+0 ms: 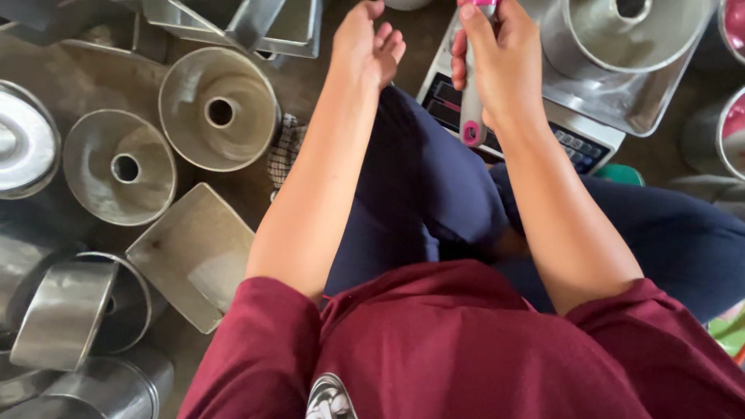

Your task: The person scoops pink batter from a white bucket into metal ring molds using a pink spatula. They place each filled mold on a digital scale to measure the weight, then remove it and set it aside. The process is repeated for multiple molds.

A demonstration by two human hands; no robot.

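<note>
My right hand (500, 74) grip clenched on grey pink-tipped utensil handle (471, 109), long axis vertical, over scale (578, 143); left hand (369, 43) released, empty.

There is a single view, taken from a camera worn on the person's head. It looks steeply down over the chest and lap to the floor in front, close enough that the forearms fill the middle. The left hand (366, 43) and right hand (497, 66) sit at the top edge, partly cut off. The scale (590, 109) lies top right and the ring pans (220, 109) spread left; the top of the scale's pan is probably out of frame.
</note>
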